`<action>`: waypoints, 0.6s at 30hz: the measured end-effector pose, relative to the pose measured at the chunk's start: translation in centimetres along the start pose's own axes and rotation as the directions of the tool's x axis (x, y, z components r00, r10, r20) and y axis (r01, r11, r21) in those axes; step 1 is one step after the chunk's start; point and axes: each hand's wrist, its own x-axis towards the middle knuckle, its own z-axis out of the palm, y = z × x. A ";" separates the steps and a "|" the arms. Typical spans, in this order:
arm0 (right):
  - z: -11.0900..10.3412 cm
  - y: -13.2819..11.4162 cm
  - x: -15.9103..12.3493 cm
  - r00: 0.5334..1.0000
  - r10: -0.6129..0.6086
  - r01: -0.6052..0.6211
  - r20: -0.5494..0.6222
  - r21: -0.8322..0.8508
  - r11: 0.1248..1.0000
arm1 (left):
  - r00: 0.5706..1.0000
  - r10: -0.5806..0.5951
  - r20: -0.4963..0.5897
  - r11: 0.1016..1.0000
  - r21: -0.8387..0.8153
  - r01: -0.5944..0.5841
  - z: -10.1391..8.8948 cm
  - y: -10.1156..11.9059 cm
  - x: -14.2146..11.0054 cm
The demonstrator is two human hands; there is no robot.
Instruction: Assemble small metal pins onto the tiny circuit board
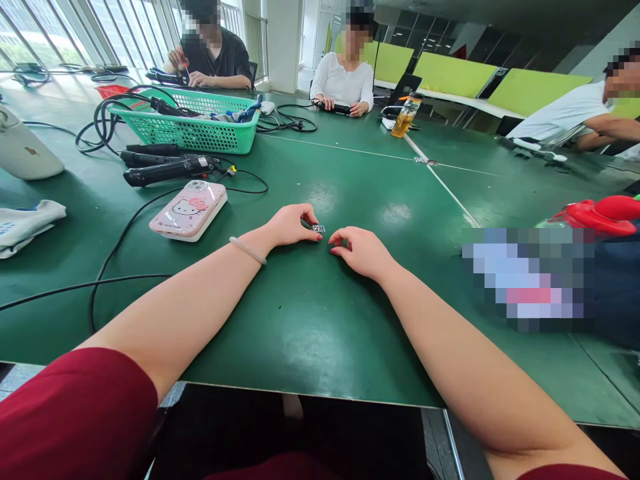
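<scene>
Between the thumb and fingers of my left hand (294, 225) is a small silvery, dark-speckled piece (318, 229), too small to name for certain. My left hand is closed in a pinch just above the green tabletop (310, 307). A short gap to the right, my right hand (363, 252) has loosely curved fingers with nothing visible in them. Its fingertips point at the small piece without touching it. Left of my left hand lies a pink power-bank-like case (189, 210) with a cartoon cat on it.
A green plastic basket (187, 133) holds cables and gloves. Black handheld devices (167, 170) and cables lie before it. A white container (25, 147) and folded cloth (30, 227) are at left. Farther back stands a bottle (406, 117); a red object (600, 215) is at right. Several people sit around.
</scene>
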 end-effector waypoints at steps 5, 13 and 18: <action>-0.4 0.5 -0.1 0.993 0.104 -0.106 -0.046 -0.033 0.994 | 1.000 0.002 0.008 1.000 -0.012 -0.001 0.0 -0.1 0.0; 0.9 0.1 0.7 0.994 0.073 -0.076 -0.087 -0.035 0.997 | 0.998 0.048 0.037 0.999 -0.002 -0.048 0.1 -0.1 0.0; 0.9 0.0 0.8 0.990 0.075 -0.076 -0.122 -0.001 0.997 | 0.998 0.049 0.043 0.999 -0.004 -0.049 0.2 -0.1 0.0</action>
